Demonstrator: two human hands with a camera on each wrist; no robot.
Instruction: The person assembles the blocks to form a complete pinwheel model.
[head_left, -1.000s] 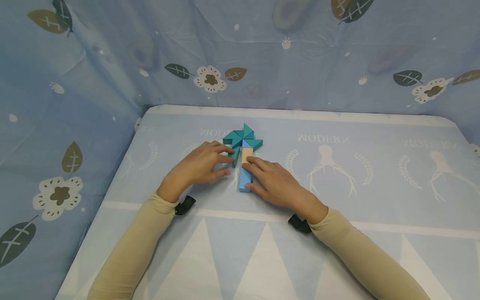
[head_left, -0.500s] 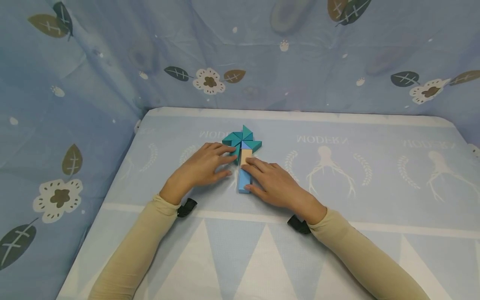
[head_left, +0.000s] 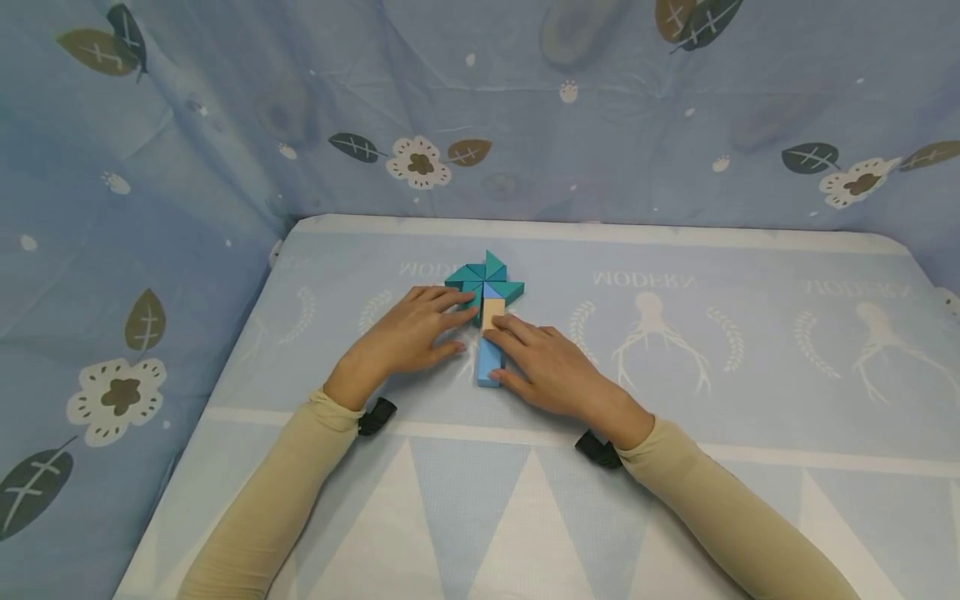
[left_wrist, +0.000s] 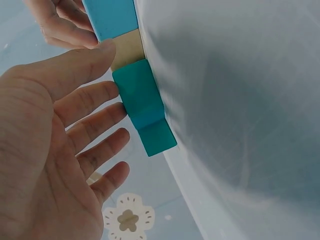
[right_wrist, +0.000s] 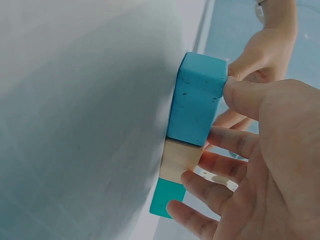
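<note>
Several teal triangular blocks [head_left: 493, 267] lie in a pinwheel shape on the table. Below a small blue-violet triangle [head_left: 491, 291], a natural wood block [head_left: 492, 308] and a light blue block [head_left: 489, 356] form a stem. My left hand [head_left: 408, 332] has its fingers spread, index and middle tips at the lower left teal block [left_wrist: 140, 92], partly covering it in the head view. My right hand [head_left: 551, 365] lies along the stem's right side with fingers extended; its thumb touches the light blue block near its front end and its fingertips rest by the wood block.
A pale blue and white patterned cloth [head_left: 750, 342] covers the table. Blue printed curtains [head_left: 510, 117] hang behind it and on the left. A black strap piece sits at each wrist.
My left fingers have pushed the lower left teal block up and to the right, closing its gap to the pinwheel and stem. My right hand stays at the stem.
</note>
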